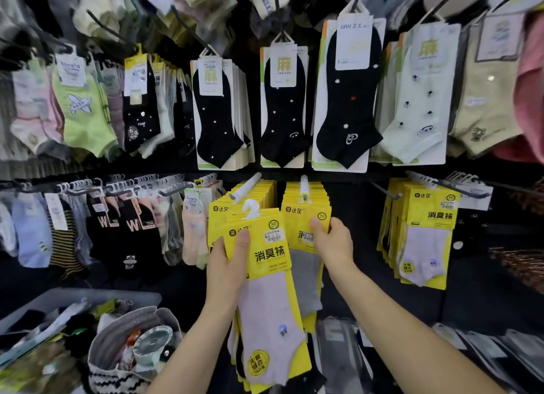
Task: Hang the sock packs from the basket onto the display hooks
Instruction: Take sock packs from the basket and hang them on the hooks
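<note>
My left hand (pixel 228 264) grips a stack of yellow sock packs (pixel 265 276) with pale lilac socks, thumb across the front card; the white hanger loop (pixel 250 209) on the front pack sits just below the tip of a white display hook (pixel 245 186). My right hand (pixel 334 240) holds the front yellow pack (pixel 304 217) of a row hanging on the neighbouring white hook (pixel 304 186), thumb on its card. A grey basket (pixel 88 298) with loose sock packs stands at the lower left.
More yellow packs (pixel 426 234) hang at the right. Black and pale ankle socks (pixel 284 105) fill the upper hooks. Dark and striped socks (pixel 126 225) hang at the left. An open fabric bag (pixel 132 343) with small items sits beside the basket.
</note>
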`<state>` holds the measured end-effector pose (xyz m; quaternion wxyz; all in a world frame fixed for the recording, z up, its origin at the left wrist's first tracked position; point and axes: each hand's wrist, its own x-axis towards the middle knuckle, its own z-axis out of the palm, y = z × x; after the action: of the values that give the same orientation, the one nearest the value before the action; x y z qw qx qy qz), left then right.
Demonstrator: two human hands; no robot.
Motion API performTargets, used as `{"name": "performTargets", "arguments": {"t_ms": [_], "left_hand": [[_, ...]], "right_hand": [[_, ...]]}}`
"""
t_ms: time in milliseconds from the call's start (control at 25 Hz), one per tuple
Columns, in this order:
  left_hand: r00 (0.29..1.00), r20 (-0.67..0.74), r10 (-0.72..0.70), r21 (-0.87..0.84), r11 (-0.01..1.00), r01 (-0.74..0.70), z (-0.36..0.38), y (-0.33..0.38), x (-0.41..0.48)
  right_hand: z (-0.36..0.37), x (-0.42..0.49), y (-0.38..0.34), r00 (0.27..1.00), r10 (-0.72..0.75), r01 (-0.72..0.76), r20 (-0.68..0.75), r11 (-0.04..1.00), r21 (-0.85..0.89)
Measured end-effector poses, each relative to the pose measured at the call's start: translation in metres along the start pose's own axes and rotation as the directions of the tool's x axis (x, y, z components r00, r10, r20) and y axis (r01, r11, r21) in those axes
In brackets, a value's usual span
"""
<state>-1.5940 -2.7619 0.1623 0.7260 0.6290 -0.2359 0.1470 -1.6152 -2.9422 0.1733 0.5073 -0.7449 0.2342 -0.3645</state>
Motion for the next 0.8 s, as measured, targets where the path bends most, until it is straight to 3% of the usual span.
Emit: {"name": "performTargets", "arguments": {"t_ms": [80, 120, 200, 280, 320, 560, 800], "left_hand": [[0.999, 0.019, -0.039, -0.014, 0.999, 0.039, 0.005, -0.004, -0.001], [0.998, 0.023, -0.050, -0.022, 0.998, 0.051, 0.008, -0.004, -0.003], [0.997, 0.024, -0.068, -0.031, 0.997, 0.069, 0.015, 0.000, -0.006], [0.998, 0.030, -0.063, -0.041, 0.997, 0.064, 0.022, 0.002, -0.008], [0.997, 0.039, -0.069, -0.046, 0.996, 0.070, 0.027, 0.003, -0.009], [0.990, 0.111, -0.086, -0.056, 0.994, 0.093, 0.041, 0.002, -0.014], [0.999, 0.023, -0.028, 0.112, 0.993, 0.025, 0.015, -0.010, -0.008]], "right_hand": [[-0.007, -0.009, 0.005, 0.990, -0.054, 0.044, -0.129, 0.996, -0.075], [-0.011, -0.015, 0.006, 0.983, -0.109, 0.105, -0.149, 0.994, -0.034], [-0.016, -0.029, 0.002, 0.982, -0.188, 0.186, 0.002, 0.975, 0.120], [-0.015, -0.040, -0.004, 0.963, -0.199, 0.172, 0.181, 0.973, 0.156], [-0.014, -0.042, -0.006, 0.961, -0.194, 0.164, 0.196, 0.974, 0.158], [-0.032, -0.039, -0.001, 0.987, -0.148, 0.125, 0.061, 0.952, 0.280], [-0.040, -0.023, 0.000, 0.996, -0.065, 0.082, -0.068, 0.951, 0.299]]}}
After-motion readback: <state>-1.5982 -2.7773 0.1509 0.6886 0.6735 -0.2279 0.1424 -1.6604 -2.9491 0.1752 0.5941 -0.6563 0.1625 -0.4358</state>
